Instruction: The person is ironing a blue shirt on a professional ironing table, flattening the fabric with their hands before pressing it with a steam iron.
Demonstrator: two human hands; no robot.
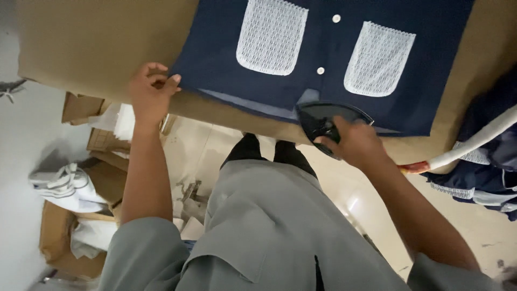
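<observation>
A navy blue shirt [323,48] of smooth woven cloth lay flat on the brown-covered worktop [97,43], its hem running along the near edge. Two white patch pockets [272,35] of open, lace-like knit were sewn on its front, with small round white buttons [321,70] down the placket between them. The left hand [149,91] rested at the shirt's lower left corner, by the worktop's near edge, its fingers [161,78] curled shut and pinching the cloth there. The right hand [355,141] was wrapped around the handle of a black iron [323,119], a glossy, pointed, boat-shaped thing sitting on the hem near the middle of the near edge. At the worktop's right edge, more navy cloth [493,156] with white trim lay heaped.
</observation>
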